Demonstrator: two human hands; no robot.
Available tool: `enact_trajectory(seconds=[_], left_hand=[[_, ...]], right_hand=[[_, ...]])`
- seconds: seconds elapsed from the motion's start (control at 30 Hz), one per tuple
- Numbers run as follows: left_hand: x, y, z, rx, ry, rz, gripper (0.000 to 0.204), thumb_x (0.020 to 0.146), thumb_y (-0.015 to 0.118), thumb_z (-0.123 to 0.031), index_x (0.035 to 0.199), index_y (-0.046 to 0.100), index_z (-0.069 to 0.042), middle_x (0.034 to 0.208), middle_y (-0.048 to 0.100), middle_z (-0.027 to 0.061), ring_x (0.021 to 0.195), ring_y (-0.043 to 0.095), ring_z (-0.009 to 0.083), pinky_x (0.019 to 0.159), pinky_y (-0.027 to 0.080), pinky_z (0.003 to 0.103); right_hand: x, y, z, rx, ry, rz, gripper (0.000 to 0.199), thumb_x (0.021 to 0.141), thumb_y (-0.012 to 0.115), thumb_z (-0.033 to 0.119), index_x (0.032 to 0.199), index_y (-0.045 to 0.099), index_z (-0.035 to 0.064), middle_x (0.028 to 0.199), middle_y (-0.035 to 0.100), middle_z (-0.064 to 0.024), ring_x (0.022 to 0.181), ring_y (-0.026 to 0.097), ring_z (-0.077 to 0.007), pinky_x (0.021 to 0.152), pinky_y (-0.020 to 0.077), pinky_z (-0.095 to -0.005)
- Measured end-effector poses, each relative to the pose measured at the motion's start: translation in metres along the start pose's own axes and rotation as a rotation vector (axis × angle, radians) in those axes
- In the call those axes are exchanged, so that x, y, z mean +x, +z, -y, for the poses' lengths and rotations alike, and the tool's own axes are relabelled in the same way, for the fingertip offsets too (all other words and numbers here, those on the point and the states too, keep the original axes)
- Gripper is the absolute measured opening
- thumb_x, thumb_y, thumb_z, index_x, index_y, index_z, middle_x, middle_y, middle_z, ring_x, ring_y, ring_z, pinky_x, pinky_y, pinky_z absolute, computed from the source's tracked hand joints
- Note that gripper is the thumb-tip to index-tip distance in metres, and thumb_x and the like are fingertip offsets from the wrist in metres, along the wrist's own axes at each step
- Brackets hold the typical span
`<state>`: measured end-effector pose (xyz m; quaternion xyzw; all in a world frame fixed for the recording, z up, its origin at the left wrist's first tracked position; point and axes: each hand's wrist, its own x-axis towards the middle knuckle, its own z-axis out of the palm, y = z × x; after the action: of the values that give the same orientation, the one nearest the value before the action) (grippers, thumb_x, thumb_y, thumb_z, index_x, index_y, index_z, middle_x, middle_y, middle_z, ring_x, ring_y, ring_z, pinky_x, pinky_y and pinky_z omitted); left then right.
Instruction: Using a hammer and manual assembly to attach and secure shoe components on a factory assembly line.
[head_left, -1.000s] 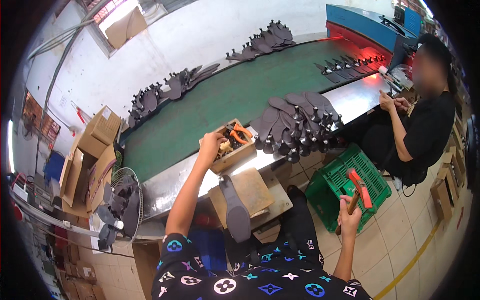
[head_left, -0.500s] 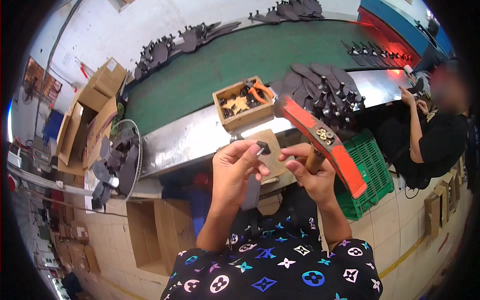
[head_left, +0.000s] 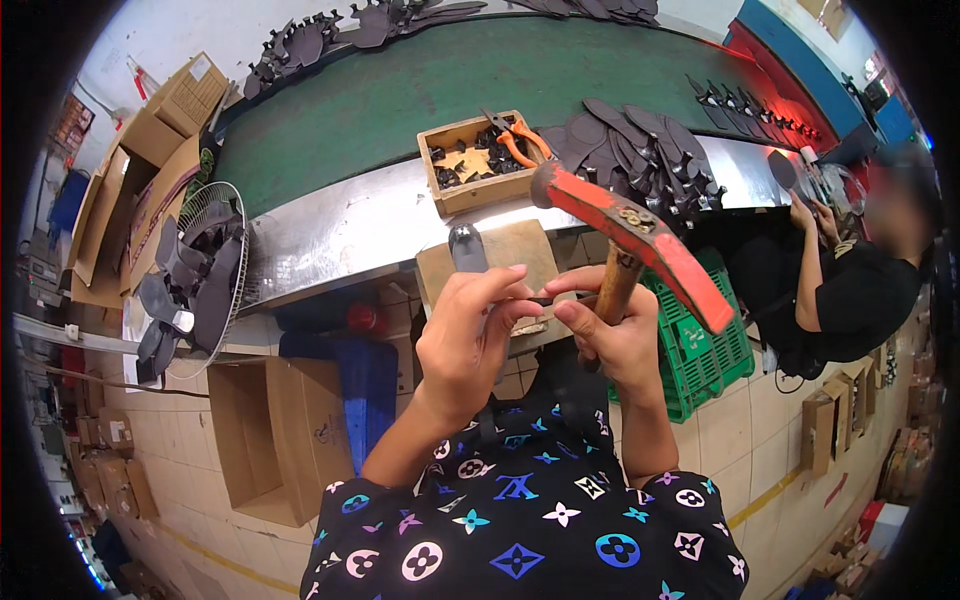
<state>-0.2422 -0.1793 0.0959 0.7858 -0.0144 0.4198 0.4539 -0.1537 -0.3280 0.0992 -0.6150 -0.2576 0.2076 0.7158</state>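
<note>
My right hand is closed round the wooden handle of a hammer, whose red, worn head slants above the knuckles. Its thumb and forefinger reach left and meet the fingertips of my left hand. Pinched at that meeting point is a small dark piece, almost wholly hidden by the fingers. Just beyond my left hand, a dark sole with a shiny black fitting at its end lies on a wooden board.
A wooden box of small black parts holds orange-handled pliers. Dark soles lie piled on the metal edge, beside the green belt. A green crate stands right, a wire basket left. A co-worker sits right.
My hands have come together, so fingertips now meet over the small black piece that my left hand held up before. The view has shifted, uncovering the sole on the board. The co-worker's hands now raise a sole.
</note>
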Motion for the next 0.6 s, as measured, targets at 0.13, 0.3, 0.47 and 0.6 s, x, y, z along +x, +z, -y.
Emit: enact_trajectory(seconds=[0.13,0.3,0.47,0.6], left_hand=[[-0.004,-0.003,0.016,-0.004,0.097,0.024,0.045,0.075,0.073,0.013,0.117,0.061,0.001,0.095,0.065,0.0134,0.084,0.066,0.0216,0.071,0.058,0.03],[-0.009,-0.011,0.065,0.317,-0.038,0.06,0.06,0.073,0.083,-0.016,0.126,0.057,-0.003,0.104,0.067,0.0116,0.1,0.064,0.0293,0.092,0.048,0.04],[-0.004,-0.015,0.143,0.388,-0.239,0.066,0.052,0.079,0.079,-0.021,0.122,0.059,0.001,0.111,0.068,0.0138,0.105,0.064,0.0319,0.091,0.049,0.037],[0.008,-0.012,0.16,0.157,-0.362,0.214,0.03,0.085,0.074,-0.016,0.109,0.068,0.002,0.102,0.072,0.0137,0.097,0.068,0.0247,0.086,0.052,0.035]], right_hand=[[0.006,-0.006,-0.005,-0.061,0.23,0.096,0.025,0.087,0.076,0.014,0.104,0.069,-0.0019,0.069,0.063,-0.0009,0.046,0.047,-0.003,0.041,0.0322,-0.0186],[0.012,-0.005,-0.029,0.111,0.191,0.101,0.018,0.089,0.073,0.013,0.101,0.07,0.0,0.071,0.062,0.0028,0.048,0.043,-0.0007,0.042,0.0291,-0.0198],[0.041,-0.005,-0.04,-0.034,0.165,0.108,0.019,0.088,0.07,0.01,0.105,0.07,0.0009,0.073,0.062,0.0033,0.054,0.045,-0.0002,0.047,0.0333,-0.0196],[0.071,-0.003,-0.062,-0.281,-0.064,0.143,0.023,0.087,0.071,0.011,0.107,0.07,0.001,0.075,0.064,0.0016,0.062,0.047,-0.0051,0.058,0.0399,-0.0236]])
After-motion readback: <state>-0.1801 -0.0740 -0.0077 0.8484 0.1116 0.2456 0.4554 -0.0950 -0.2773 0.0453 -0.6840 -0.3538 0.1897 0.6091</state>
